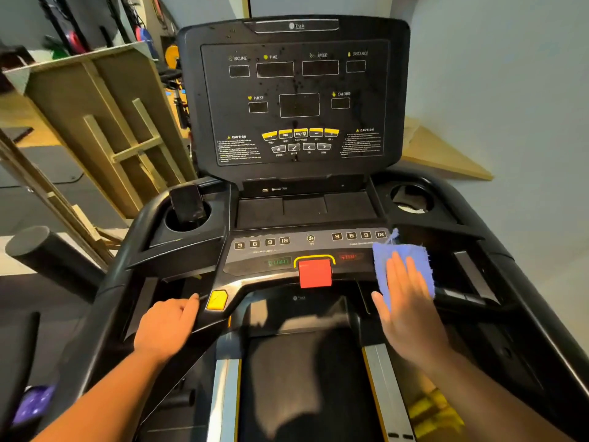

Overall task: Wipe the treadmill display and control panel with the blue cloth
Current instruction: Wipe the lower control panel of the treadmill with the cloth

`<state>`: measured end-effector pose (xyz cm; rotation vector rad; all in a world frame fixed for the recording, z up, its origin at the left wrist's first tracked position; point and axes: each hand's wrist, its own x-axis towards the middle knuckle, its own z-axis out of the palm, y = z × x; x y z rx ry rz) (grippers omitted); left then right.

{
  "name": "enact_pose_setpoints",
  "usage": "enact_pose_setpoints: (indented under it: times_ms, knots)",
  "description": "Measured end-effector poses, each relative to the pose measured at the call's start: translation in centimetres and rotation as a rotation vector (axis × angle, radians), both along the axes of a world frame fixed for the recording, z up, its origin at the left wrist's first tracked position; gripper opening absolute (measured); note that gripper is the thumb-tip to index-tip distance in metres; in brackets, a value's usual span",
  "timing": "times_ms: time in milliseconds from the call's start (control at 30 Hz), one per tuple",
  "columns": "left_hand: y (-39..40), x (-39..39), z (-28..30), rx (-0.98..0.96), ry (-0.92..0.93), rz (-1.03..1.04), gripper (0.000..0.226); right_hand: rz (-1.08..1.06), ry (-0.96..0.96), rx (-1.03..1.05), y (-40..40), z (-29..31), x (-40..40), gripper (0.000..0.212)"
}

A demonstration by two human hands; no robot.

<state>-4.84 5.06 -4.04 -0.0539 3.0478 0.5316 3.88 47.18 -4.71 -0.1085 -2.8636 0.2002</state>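
Head view | right hand (406,293) flat, fingers together, pressing blue cloth (403,266) onto control panel (255,250) | left hand (165,325) curled around handrail (178,279) | cloth likely soft, light, limp; best pinned under palm.

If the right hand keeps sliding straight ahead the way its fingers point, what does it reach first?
Probably the right-hand row of 3-6-9-12 buttons. The right hand lies flat on the blue cloth, fingers pointing up and slightly left; the cloth's edge would arrive there first.

Wooden frame (105,122) leaning at left, dark phone (187,204) in cupholder.
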Motion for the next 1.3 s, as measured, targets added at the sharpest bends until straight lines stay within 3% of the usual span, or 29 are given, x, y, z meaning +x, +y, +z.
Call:
enact_pose_setpoints:
  times_ms: [233, 367, 533, 733, 1000, 1167, 1300]
  knots:
    - [0.4, 0.2, 0.4, 0.013, -0.012, 0.013, 0.055, -0.093, -0.049, -0.010, -0.7, 3.1, -7.5, 0.071]
    - [0.2, 0.1, 0.3, 0.015, -0.014, 0.012, 0.055, -0.053, -0.079, -0.041, -1.3, 2.1, -4.9, 0.078]
    - [0.1, 0.1, 0.3, 0.001, -0.010, 0.004, 0.057, 0.139, 0.031, -0.102, -2.8, 0.4, -1.2, 0.065]
    - [0.1, 0.1, 0.1, -0.031, -0.009, -0.011, 0.056, 0.167, -0.198, -0.068, -5.2, 3.4, -7.4, 0.070]
    - [-0.5, -0.2, -0.6, -0.009, -0.024, 0.006, 0.059, -0.031, -0.162, -0.037, -10.3, 1.3, -4.4, 0.075]
    - [-0.2, -0.2, -0.4, -0.014, -0.003, 0.010, 0.059, 0.267, -0.171, -0.067, -11.1, 2.6, -7.0, 0.076]
    - [-0.4, -0.2, -0.3, 0.006, -0.008, 0.006, 0.059, 0.114, -0.160, -0.141, -9.5, 2.7, -7.7, 0.073]
